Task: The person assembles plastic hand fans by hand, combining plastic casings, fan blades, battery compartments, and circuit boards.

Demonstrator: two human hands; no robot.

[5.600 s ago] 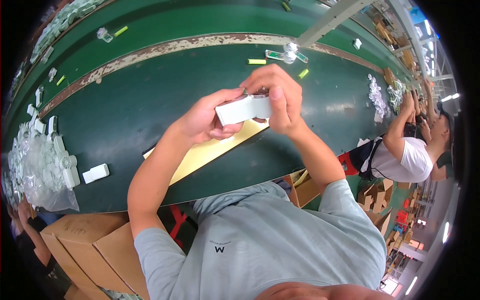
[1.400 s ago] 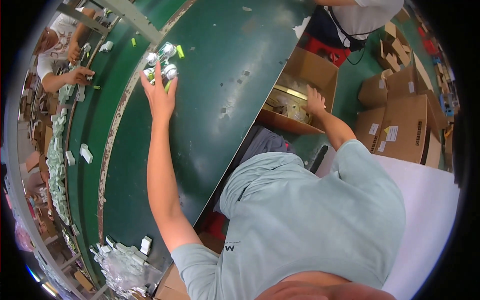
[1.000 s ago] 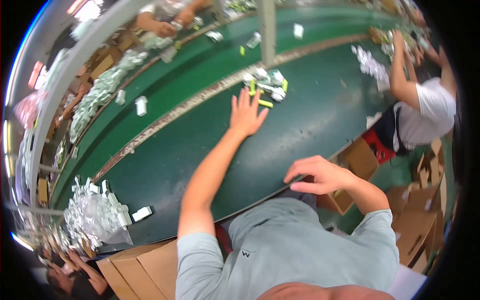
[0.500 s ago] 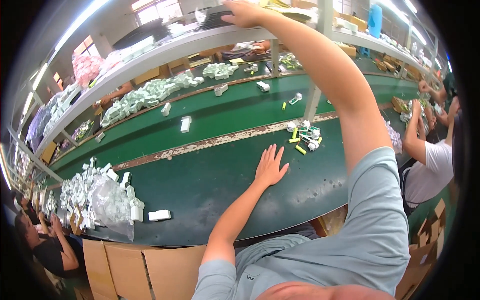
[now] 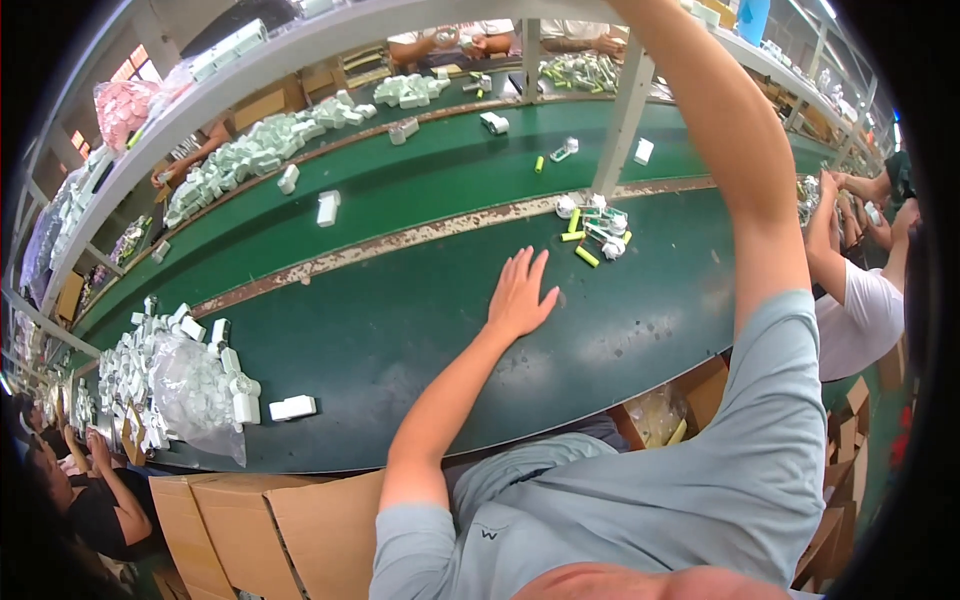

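Observation:
My left hand (image 5: 520, 295) lies flat on the dark green worktop (image 5: 400, 330), fingers spread, holding nothing. My right arm (image 5: 740, 150) reaches up past the overhead shelf (image 5: 390, 22), and its hand is beyond the top edge of the picture. Just beyond my left hand, to the right, is a small cluster of white parts with green boards (image 5: 608, 238) and yellow-green cylinders (image 5: 587, 256) that look like batteries. A single white plastic housing (image 5: 292, 408) rests on the near left part of the worktop. Beside it is a heap of similar housings (image 5: 135, 365), partly under a clear plastic bag (image 5: 195, 395).
A post (image 5: 625, 120) stands at the worktop's far edge. Behind runs a green conveyor belt (image 5: 420, 170) with scattered housings and a long pile (image 5: 260, 150) on its far side. Cardboard boxes (image 5: 320, 530) stand below the near edge. Co-workers (image 5: 860, 290) are at both sides and across.
My right hand, earlier at a dark stack on the overhead shelf, has gone out of the top of the picture. The view has shifted; my left hand stays flat on the worktop.

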